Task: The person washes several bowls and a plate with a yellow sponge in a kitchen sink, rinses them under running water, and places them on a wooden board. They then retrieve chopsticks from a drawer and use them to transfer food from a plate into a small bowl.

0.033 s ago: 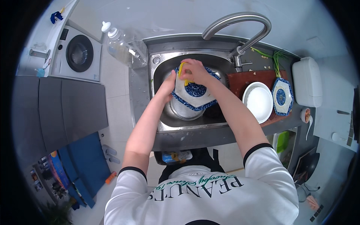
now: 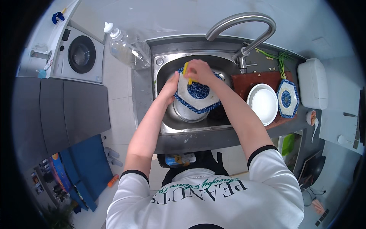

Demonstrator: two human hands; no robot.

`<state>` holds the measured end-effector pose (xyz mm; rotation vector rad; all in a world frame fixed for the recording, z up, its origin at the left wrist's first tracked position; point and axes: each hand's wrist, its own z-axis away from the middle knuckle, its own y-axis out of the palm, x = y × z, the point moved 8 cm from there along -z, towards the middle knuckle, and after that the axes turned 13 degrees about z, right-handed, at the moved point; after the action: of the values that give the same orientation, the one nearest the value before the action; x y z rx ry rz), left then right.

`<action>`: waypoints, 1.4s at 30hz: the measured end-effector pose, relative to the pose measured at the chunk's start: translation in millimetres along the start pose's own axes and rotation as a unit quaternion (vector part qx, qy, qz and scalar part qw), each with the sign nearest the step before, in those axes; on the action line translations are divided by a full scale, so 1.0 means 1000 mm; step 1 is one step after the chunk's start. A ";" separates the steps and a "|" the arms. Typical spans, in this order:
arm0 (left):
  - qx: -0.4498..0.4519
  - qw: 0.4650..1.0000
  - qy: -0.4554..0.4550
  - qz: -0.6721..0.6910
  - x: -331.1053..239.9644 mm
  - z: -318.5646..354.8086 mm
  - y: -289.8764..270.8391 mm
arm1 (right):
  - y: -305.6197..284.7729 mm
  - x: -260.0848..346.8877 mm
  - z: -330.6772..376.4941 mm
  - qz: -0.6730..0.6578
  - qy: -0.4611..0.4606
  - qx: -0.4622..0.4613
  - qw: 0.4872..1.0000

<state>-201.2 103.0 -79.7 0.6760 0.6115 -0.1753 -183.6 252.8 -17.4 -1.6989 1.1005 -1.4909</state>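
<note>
Over the sink (image 2: 167,128), a blue-and-white hexagonal plate (image 2: 198,91) is tilted in my left hand (image 2: 171,88), which grips its left edge. My right hand (image 2: 200,71) is closed on a yellow sponge (image 2: 186,68) and presses it against the plate's upper left part. My fingers hide much of the sponge. Beneath the plate, a round light-coloured vessel (image 2: 187,115) shows partly in the basin. A curved metal faucet (image 2: 244,17) stands behind the sink, its spout beyond my right hand.
Right of the sink, a reddish-brown board (image 2: 241,81) carries stacked white bowls (image 2: 264,105) and another hexagonal plate (image 2: 286,98) beside green onions (image 2: 282,63). A white bin (image 2: 312,84) stands farther right. Large clear bottles (image 2: 129,51) stand at the counter's back left.
My right hand has shifted very slightly on the plate with the sponge. My left hand and the plate stay practically where they were.
</note>
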 end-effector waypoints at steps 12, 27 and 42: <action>-0.061 0.769 0.517 -0.371 -0.046 0.056 0.086 | 0.070 -0.113 0.139 -0.259 0.519 -0.249 0.776; -0.080 0.950 0.303 -0.020 0.002 -0.008 0.047 | 0.002 -0.043 0.055 -0.646 0.352 -0.180 0.653; -0.196 0.974 0.102 0.046 0.043 -0.029 -0.004 | -0.005 -0.043 0.122 -0.412 0.438 -0.241 0.762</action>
<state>-181.3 120.1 -124.6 0.3398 0.7842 0.1038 -63.2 284.4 -54.6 -1.9812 1.3138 -2.9948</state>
